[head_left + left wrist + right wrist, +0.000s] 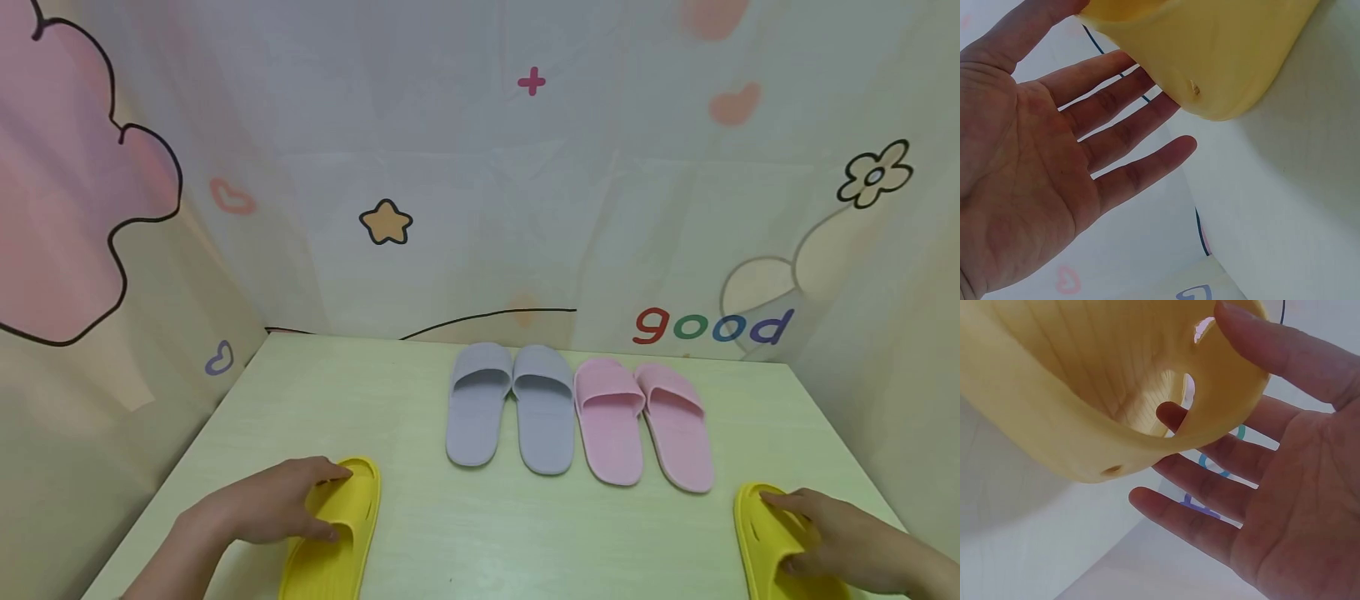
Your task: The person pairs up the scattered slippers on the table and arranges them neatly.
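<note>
A: ok, walk through the near left first?

B: Sure. Left hand (273, 500) pinching the left yellow slipper (356, 507) by its strap, thumb down at the foot opening, fingertip up by the toe end. Little finger sticking out free in the left wrist view.

A: and near right, same deal?

B: Pretty much. Right hand (847, 542) gripping the right yellow slipper (768, 537) the same way, one fingertip showing through an opening in the right wrist view. Yellow ones well apart, toes aimed at the far side. Can't tell if lifted or touching the table (570, 542).

A: Anything farther back?

B: Yep, grey slippers (476, 417) side by side at the far edge, around the middle. Just right of those, pink slippers (613, 437), splayed a bit. Behind all that, a printed cloth (480, 125) with a tan star (386, 223) and "good" in colored letters (715, 327).
</note>
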`<move>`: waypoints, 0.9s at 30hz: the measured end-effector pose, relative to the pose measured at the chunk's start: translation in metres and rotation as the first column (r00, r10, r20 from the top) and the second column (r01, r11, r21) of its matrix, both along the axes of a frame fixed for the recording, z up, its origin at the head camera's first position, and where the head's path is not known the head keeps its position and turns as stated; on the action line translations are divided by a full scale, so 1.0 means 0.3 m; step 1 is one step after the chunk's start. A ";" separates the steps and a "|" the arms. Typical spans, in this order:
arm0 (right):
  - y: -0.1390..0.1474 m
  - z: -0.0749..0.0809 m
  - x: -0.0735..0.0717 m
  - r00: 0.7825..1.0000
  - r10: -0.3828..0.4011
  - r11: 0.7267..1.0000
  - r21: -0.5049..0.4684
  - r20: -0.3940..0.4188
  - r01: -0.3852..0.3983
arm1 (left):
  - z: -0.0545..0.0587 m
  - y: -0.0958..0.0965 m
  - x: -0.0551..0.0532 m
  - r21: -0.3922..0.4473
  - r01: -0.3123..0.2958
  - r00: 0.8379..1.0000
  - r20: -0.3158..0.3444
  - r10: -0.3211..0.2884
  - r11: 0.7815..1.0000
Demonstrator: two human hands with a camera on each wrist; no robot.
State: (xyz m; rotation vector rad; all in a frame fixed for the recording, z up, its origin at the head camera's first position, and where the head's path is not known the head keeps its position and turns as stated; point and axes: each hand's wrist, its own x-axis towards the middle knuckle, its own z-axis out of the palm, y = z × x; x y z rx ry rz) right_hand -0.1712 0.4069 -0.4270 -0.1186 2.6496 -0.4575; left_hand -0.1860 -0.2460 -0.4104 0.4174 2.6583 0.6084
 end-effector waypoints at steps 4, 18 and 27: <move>-0.010 0.001 0.005 1.000 -0.005 1.000 -0.006 0.009 0.005 | 0.004 -0.006 -0.008 0.001 0.008 1.000 -0.003 -0.008 1.000; -0.132 0.076 0.031 0.996 0.079 0.996 -0.027 -0.045 -0.081 | 0.019 -0.017 -0.034 -0.043 -0.001 1.000 0.013 0.001 0.999; -0.247 0.114 0.043 0.974 0.170 0.985 0.028 -0.147 -0.167 | 0.021 -0.031 -0.050 -0.055 -0.020 0.999 0.036 0.022 0.998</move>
